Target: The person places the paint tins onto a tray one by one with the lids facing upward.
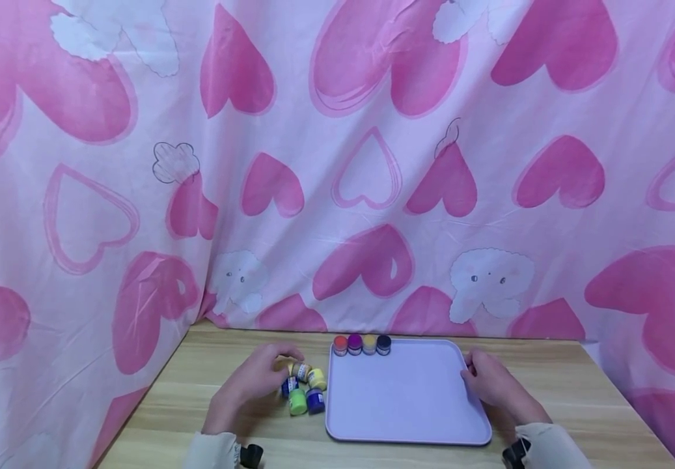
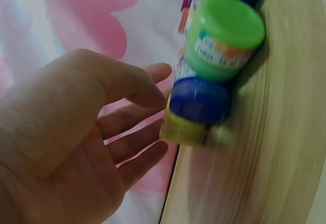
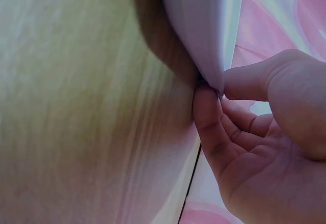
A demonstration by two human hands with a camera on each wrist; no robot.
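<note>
A pale lilac tray [image 1: 407, 394] lies on the wooden table. At its right rim my right hand [image 1: 492, 381] pinches the edge between thumb and index finger, as the right wrist view [image 3: 254, 117] also has it. My left hand [image 1: 257, 374], fingers loosely bent and holding nothing, reaches in beside several small paint jars left of the tray. Among these are a green jar [image 2: 224, 35], a dark blue jar [image 2: 200, 100] and a yellow jar [image 1: 316, 378]. The left fingertips come right up to the dark blue jar in the left wrist view.
Along the tray's far left edge stands a row of paint jars: orange [image 1: 340, 345], purple [image 1: 355, 344], tan [image 1: 369, 344] and black [image 1: 383, 345]. Pink heart-patterned cloth [image 1: 366, 260] hangs behind the table [image 1: 524, 358] and at its sides.
</note>
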